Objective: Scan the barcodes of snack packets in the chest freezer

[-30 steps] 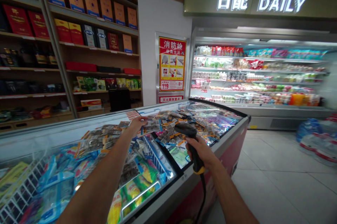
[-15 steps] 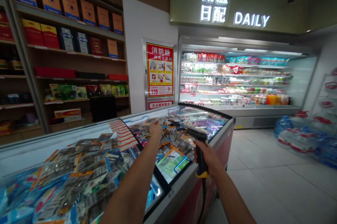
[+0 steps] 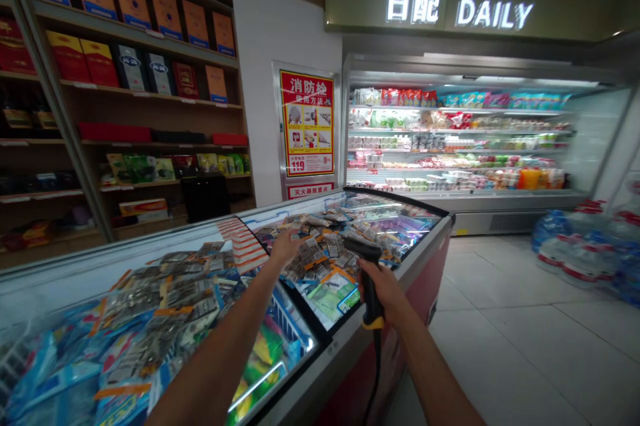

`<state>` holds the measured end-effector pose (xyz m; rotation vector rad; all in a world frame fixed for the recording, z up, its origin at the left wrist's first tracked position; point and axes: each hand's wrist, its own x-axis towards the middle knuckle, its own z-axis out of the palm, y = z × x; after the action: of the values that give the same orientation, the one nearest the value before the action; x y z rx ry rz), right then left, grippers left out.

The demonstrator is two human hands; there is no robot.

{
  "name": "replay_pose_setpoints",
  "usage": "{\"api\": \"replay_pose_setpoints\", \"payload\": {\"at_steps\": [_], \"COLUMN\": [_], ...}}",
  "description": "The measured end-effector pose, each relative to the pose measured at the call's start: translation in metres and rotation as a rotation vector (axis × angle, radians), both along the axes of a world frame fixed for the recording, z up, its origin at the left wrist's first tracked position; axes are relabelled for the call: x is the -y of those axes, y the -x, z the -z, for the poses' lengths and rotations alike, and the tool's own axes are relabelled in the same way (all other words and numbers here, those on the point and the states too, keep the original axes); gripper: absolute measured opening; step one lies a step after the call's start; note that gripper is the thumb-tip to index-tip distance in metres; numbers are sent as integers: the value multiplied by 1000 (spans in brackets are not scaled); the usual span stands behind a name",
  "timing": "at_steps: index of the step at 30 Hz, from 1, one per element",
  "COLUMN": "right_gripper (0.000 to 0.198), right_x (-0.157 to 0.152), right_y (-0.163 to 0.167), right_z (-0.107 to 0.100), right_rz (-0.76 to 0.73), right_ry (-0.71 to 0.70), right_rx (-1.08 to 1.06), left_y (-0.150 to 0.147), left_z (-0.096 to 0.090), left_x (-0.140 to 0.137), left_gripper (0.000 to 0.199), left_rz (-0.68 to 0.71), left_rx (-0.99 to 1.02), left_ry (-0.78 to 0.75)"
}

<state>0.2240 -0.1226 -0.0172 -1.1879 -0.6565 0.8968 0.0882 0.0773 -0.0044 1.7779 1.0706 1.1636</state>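
Observation:
My right hand is closed round the grip of a dark barcode scanner with a yellow base, its cord hanging down. The scanner's head is above the front rim of a chest freezer. My left hand reaches over the freezer near several grey-brown food packets with orange edges. Its fingers are blurred and partly hidden, so I cannot tell whether they touch or hold a packet. Beside my left wrist is a lid with a dark frame and an orange-striped sheet.
More packets are heaped in the left half of the freezer. Shelves with boxes stand behind it on the left. At the back is a lit open fridge. Bundled water bottles stand on the tiled floor at right.
The view has tilted down a little. My left hand has moved left and back over the packets. My right hand with the barcode scanner has also shifted left.

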Motion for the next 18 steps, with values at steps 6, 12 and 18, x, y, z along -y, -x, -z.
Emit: {"api": "replay_pose_setpoints", "payload": {"at_steps": [6, 12, 18], "right_gripper": [23, 23, 25], "right_x": [-13, -18, -21], "right_y": [34, 57, 72], "right_z": [0, -3, -8], "right_rz": [-102, -162, -206], "right_ry": [2, -47, -22], "right_rx": [-64, -34, 9], "left_y": [130, 200, 188], "left_z": [11, 27, 32], "left_x": [40, 93, 80], "left_gripper": [25, 33, 31], "left_rz": [48, 77, 21], "left_rx": [-375, -620, -607], "left_ry": [-121, -68, 61]}}
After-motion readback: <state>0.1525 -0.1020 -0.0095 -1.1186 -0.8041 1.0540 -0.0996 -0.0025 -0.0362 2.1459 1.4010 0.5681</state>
